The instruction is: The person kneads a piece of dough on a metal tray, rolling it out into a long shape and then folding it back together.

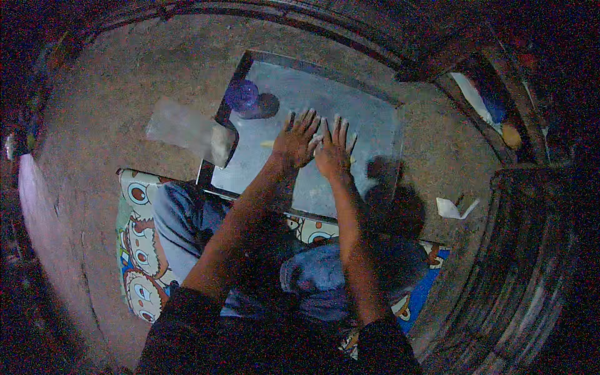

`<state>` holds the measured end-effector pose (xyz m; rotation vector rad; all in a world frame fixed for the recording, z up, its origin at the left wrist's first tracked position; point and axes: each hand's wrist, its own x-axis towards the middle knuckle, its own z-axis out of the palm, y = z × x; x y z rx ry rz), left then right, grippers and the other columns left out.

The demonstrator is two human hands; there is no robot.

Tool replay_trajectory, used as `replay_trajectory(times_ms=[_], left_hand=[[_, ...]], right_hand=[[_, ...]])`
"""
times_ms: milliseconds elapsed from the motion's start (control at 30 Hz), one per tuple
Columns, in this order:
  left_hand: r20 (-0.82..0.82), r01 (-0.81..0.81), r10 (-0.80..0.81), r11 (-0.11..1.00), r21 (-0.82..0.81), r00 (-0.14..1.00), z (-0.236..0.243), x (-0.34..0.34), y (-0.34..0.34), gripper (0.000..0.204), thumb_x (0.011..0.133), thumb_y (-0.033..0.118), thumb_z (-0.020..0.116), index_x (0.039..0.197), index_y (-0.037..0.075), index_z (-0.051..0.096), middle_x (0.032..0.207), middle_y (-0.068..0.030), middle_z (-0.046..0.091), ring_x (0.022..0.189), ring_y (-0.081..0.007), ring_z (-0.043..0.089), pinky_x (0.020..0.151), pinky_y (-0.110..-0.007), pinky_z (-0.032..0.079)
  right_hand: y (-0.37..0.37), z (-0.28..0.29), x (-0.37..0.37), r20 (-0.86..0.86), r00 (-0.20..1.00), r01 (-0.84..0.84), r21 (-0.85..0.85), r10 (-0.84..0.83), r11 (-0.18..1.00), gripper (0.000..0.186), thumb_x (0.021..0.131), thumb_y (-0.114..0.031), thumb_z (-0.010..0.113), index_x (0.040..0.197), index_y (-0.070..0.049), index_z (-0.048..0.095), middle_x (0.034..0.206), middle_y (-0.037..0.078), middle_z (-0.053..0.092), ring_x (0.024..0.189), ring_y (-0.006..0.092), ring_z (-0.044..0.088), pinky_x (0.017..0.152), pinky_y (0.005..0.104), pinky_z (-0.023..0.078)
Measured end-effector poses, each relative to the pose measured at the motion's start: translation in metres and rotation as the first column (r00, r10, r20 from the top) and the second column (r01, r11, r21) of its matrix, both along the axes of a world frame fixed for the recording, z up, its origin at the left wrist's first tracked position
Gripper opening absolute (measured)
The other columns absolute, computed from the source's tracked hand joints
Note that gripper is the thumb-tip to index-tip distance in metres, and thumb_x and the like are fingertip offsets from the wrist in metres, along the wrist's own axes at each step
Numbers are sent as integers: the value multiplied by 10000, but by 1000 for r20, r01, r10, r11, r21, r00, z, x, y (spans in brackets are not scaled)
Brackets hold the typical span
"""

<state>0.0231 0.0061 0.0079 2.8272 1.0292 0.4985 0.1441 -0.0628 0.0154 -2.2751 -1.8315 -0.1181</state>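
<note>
My left hand and my right hand lie side by side, palms down, over the middle of a shallow grey tray. Fingers on both are stretched out and a little spread, with whitish residue on the tips. A pale yellow strip pokes out left of my left hand, and a small yellowish bit shows right of my right hand. Whatever lies beneath the palms is hidden. At the tray's upper left stands a purple translucent container. A clear plastic bag with whitish contents rests across the tray's left edge.
I sit cross-legged on a cartoon-print mat on the rough floor. A folded white scrap lies on the floor to the right. Dark ridged material borders the right side, and a dark frame runs along the back.
</note>
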Motion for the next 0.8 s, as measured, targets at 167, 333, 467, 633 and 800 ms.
replay_trajectory(times_ms=[167, 333, 467, 633, 800], left_hand=[[14, -29, 28, 999, 38, 1000, 3, 18, 41, 564, 939, 396, 280, 1404, 77, 271, 1478, -127, 214, 1382, -265, 150, 1113, -477, 68], [-62, -103, 107, 993, 57, 992, -8, 40, 68, 579, 945, 402, 252, 1418, 70, 225, 1489, -123, 177, 1385, -265, 130, 1116, -463, 66], [8, -190, 190, 982, 23, 982, -18, 40, 81, 603, 940, 419, 241, 1410, 41, 231, 1487, -133, 178, 1384, -272, 131, 1117, -460, 67], [68, -215, 215, 977, -2, 974, -16, 34, 74, 614, 932, 421, 257, 1404, 28, 239, 1478, -161, 187, 1386, -282, 120, 1119, -464, 57], [46, -223, 223, 975, 3, 974, -7, 14, 42, 655, 914, 457, 300, 1401, 23, 238, 1474, -174, 188, 1387, -294, 107, 1116, -479, 32]], right_hand=[[40, -6, 23, 38, 999, -8, 92, 5, 996, 582, 855, -282, 486, 1387, -116, 319, 1486, 175, 149, 1365, 386, 128, 1047, 620, 81], [75, -6, 42, 22, 1000, 17, 195, -22, 981, 486, 892, -270, 471, 1338, -93, 394, 1483, 172, 163, 1374, 359, 118, 1063, 593, 78], [91, -2, 39, 27, 1000, -4, 219, -2, 976, 457, 906, -290, 458, 1314, -88, 428, 1475, 158, 202, 1368, 351, 149, 1061, 592, 103], [78, -2, 36, 65, 998, 16, 147, -26, 989, 480, 926, -334, 418, 1360, -134, 377, 1476, 140, 212, 1370, 339, 153, 1046, 623, 91], [43, 1, 24, 78, 992, -111, 127, 102, 986, 455, 918, -363, 423, 1337, -184, 410, 1458, 125, 263, 1352, 352, 198, 1020, 652, 112]])
